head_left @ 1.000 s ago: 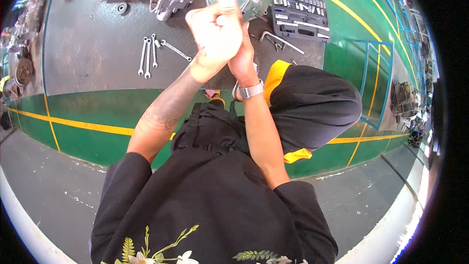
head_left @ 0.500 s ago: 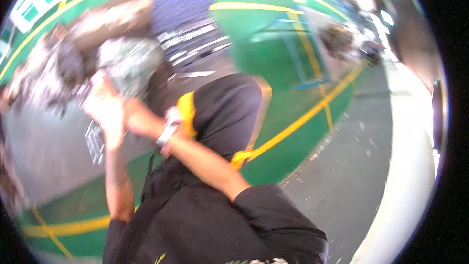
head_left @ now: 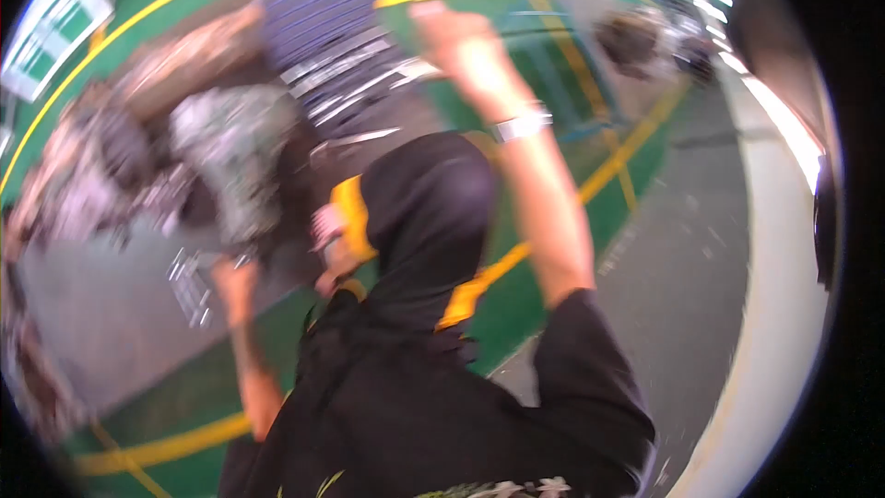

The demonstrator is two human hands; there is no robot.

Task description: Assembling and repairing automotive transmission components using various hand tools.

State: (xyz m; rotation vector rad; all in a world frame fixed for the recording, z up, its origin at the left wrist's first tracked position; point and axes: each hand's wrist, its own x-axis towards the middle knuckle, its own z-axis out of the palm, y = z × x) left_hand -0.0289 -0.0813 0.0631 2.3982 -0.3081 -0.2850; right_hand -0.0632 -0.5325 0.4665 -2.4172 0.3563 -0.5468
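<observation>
My left hand (head_left: 237, 278) is low over the dark grey sheet, beside a few thin silvery bars (head_left: 189, 288). Its fingers look pinched together at a small shiny spot, too blurred to name. Just beyond it lies a bundle wrapped in clear, crumpled plastic (head_left: 235, 143). My right hand (head_left: 466, 53), with a pale band on the wrist, is raised at the upper middle, to the right of a row of shiny metal strips (head_left: 355, 83). Motion smears its fingers, so its grip does not show. Whether it touches the pale strip end beneath it is unclear.
Purple-blue ridged pieces (head_left: 323, 9) lie beyond the strips. A long brown wrapped roll (head_left: 189, 60) and more plastic-covered bundles (head_left: 83, 152) are at the left. My bent knee (head_left: 433, 184) is at the middle. Yellow lines (head_left: 498, 269) cross the green floor; a pale wall (head_left: 765, 249) runs along the right.
My hands were close together by the wrapped bundle and are now apart. The right has swung up and right; the left has drawn down toward me. The view has shifted slightly.
</observation>
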